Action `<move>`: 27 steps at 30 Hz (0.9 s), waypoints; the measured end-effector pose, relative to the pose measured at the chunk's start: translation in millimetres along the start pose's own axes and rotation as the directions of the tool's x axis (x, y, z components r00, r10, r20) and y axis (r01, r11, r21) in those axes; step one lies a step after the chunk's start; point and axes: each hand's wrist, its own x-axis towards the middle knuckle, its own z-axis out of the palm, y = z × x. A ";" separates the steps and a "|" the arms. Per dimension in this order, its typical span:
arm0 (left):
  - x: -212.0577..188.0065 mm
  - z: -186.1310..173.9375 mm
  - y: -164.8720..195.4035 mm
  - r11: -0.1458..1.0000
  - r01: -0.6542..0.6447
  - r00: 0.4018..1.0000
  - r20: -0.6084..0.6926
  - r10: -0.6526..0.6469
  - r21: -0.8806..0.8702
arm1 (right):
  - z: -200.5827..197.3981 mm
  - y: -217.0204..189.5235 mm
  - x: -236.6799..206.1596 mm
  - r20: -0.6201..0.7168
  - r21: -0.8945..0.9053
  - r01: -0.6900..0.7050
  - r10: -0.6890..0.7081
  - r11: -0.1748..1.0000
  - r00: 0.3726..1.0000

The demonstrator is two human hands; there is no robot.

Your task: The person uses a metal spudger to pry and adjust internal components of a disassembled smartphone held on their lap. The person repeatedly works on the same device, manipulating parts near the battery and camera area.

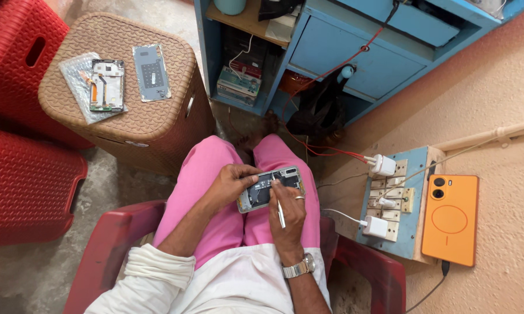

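Note:
An opened phone (270, 188) with its back off and its inner parts showing rests on my lap, over pink trousers (207, 174). My left hand (230, 183) grips its left end. My right hand (287, 212), with a ring and a metal wristwatch (298, 268), holds a thin white tool (279, 208) whose tip touches the inside of the phone. I sit on a red plastic chair (122, 238).
A brown wicker stool (128, 110) at upper left carries a phone frame (107, 85) on a plastic bag and a grey back cover (151, 72). Red stools (27, 186) stand left. A blue cabinet (355, 58) is ahead. An orange phone (450, 218) and chargers sit on a switchboard (393, 200) at right.

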 end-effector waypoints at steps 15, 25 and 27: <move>-0.5 0.1 2.8 1.000 -0.004 1.000 -0.006 0.004 0.006 | 3.4 1.2 -1.4 -0.016 -0.025 0.012 -0.013 1.000 1.000; -1.2 -1.1 3.3 1.000 -0.009 1.000 -0.006 0.009 0.006 | 6.2 0.6 -2.3 0.014 0.011 0.042 -0.043 0.999 0.999; -0.8 -1.4 2.6 0.998 0.005 1.000 0.007 -0.004 -0.066 | 7.0 0.5 -2.8 0.036 0.051 0.075 -0.077 0.996 0.996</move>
